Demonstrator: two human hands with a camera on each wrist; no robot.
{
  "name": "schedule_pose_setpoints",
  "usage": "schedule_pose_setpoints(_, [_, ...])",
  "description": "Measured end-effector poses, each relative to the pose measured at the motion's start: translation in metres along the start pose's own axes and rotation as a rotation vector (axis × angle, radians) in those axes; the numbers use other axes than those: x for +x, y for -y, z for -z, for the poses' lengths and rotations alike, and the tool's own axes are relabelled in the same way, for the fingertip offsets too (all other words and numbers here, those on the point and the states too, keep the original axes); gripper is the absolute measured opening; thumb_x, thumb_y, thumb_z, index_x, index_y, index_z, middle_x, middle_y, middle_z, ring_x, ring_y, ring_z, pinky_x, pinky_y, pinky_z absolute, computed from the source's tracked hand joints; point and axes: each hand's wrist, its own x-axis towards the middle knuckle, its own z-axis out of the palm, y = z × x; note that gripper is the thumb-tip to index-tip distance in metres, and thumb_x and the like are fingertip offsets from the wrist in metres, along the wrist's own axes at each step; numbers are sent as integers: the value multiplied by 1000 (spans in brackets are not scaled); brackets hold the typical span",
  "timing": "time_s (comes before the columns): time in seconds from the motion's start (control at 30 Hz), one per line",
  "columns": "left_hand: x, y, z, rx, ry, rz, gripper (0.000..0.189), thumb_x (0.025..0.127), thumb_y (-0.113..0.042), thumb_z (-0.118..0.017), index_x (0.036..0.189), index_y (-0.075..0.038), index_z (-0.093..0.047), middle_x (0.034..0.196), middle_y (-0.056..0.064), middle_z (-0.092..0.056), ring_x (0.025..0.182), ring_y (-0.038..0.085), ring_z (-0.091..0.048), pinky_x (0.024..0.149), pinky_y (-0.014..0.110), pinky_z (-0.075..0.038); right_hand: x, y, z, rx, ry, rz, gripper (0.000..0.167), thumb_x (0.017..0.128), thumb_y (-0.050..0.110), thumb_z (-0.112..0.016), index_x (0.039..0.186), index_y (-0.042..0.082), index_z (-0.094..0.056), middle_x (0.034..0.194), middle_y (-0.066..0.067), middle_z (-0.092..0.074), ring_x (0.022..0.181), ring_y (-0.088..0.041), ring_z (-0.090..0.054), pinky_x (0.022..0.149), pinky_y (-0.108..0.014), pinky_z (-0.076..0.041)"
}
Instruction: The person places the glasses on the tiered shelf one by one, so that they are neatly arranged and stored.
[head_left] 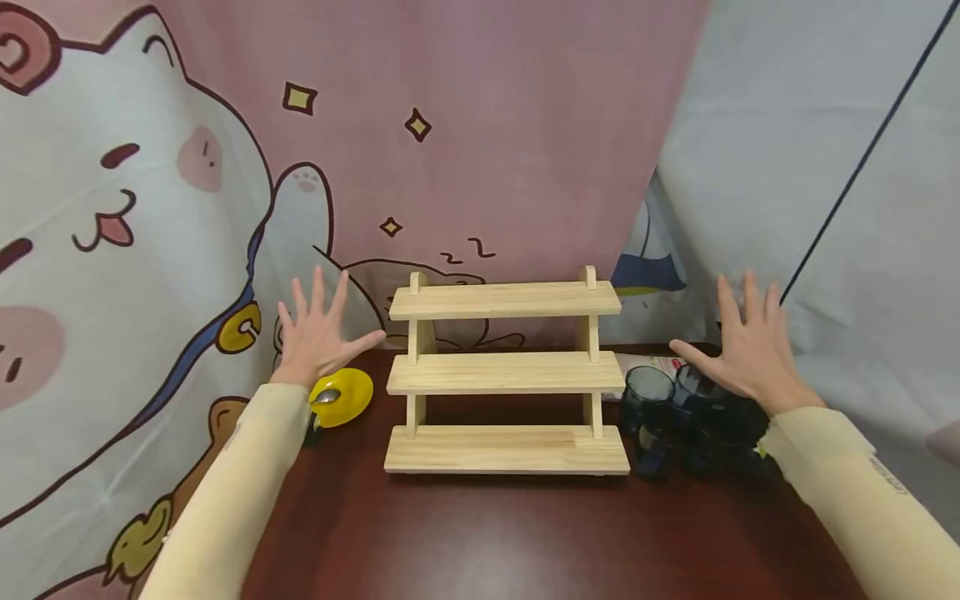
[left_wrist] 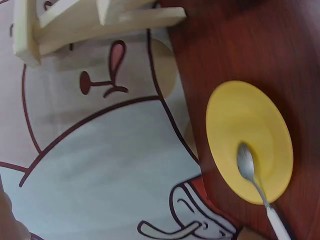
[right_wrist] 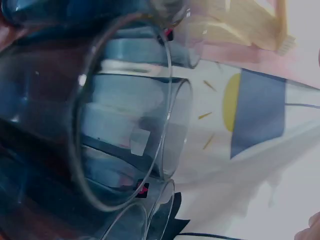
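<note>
Wooden rack: a pale three-tier stepped shelf of bare pine (head_left: 507, 379) stands in the middle of my dark red-brown table (head_left: 480, 533), its back towards the cartoon-printed curtain (head_left: 135, 208); its end also shows at the top of my left wrist view (left_wrist: 100, 20).
Left hand: my left hand (head_left: 315, 337) hovers with fingers spread and straight, gripping nothing, just left of the rack and above the plate.
Right hand: my right hand (head_left: 746, 350) is likewise splayed flat and holds nothing, raised over the glasses to the right of the rack.
Yellow plate: a small round yellow plastic plate (head_left: 347, 397) (left_wrist: 250, 142) sits on the table left of the rack, near the table edge.
Spoon: a silver metal spoon (head_left: 325, 397) (left_wrist: 250, 172) lies with its bowl on the plate.
Glasses: a cluster of dark blue translucent tumblers (head_left: 648, 396) (right_wrist: 125, 125) stands just beside the rack's right end; how many, I cannot tell.
</note>
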Motion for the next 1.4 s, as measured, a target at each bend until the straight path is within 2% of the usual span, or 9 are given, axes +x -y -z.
schedule_pose_setpoints(0.13, [-6,-3,0,-131,9,19,115,86,-87,-54,168,-36,8,175,13,17,156,56,7,116,82,-7,-17,-5,7,124,-13,-14,114,91,57,-73,170,10,-6,173,-28,5,152,-63,2,117,-81,-5])
schedule_pose_setpoints(0.27, [-16,-9,-3,-247,21,42,108,91,-81,-54,169,-35,4,175,11,15,155,57,-12,111,82,-25,-38,-14,13,217,20,-55,107,95,48,-73,170,13,-6,173,-28,3,156,-56,2,117,-80,-5])
schedule_pose_setpoints(0.43, [-31,-19,-9,-380,53,69,101,94,-75,-57,171,-26,-11,176,16,-9,150,52,-31,111,78,-31,-67,-27,11,262,62,-91,103,97,42,-72,170,11,-6,173,-27,0,157,-53,-2,117,-79,-8])
schedule_pose_setpoints(0.6, [-43,-26,-26,-538,107,95,96,97,-67,-60,169,-16,-22,170,18,-30,147,46,-39,114,70,-35,-93,-42,5,300,84,-145,100,99,39,-70,169,6,-7,173,-29,-3,156,-55,-6,117,-79,-8])
schedule_pose_setpoints(0.8, [-55,-31,-50,-638,247,160,96,97,-64,-64,170,-19,-19,168,22,-32,145,48,-43,113,66,-40,-120,-56,-6,333,124,-225,100,101,40,-68,169,9,-2,171,-33,-5,152,-60,-9,111,-83,-13])
schedule_pose_setpoints(0.97, [-58,-35,-71,-739,305,171,94,95,-59,-71,169,-25,-23,167,22,-33,143,50,-45,112,66,-41,-133,-63,-19,335,140,-304,102,102,44,-66,167,-1,-2,165,-41,-12,146,-66,-18,107,-83,-20])
schedule_pose_setpoints(1.1, [-56,-38,-83,-791,330,189,98,91,-60,-75,169,-28,-24,166,19,-36,143,47,-46,112,66,-42,-137,-64,-28,325,186,-353,103,102,48,-64,165,-5,-3,162,-44,-18,137,-70,-27,99,-82,-28])
schedule_pose_setpoints(1.3, [-55,-42,-94,-769,334,206,102,88,-65,-76,168,-27,-26,170,13,-31,152,42,-33,118,69,-31,-142,-67,-37,338,207,-398,105,100,50,-67,165,-5,-6,158,-46,-23,130,-71,-33,94,-80,-34])
schedule_pose_setpoints(1.4, [-55,-44,-97,-791,335,208,101,88,-64,-77,168,-26,-28,171,11,-30,154,41,-30,120,69,-28,-146,-71,-38,358,187,-397,103,98,45,-72,165,-5,-11,150,-48,-34,121,-61,-48,91,-69,-44])
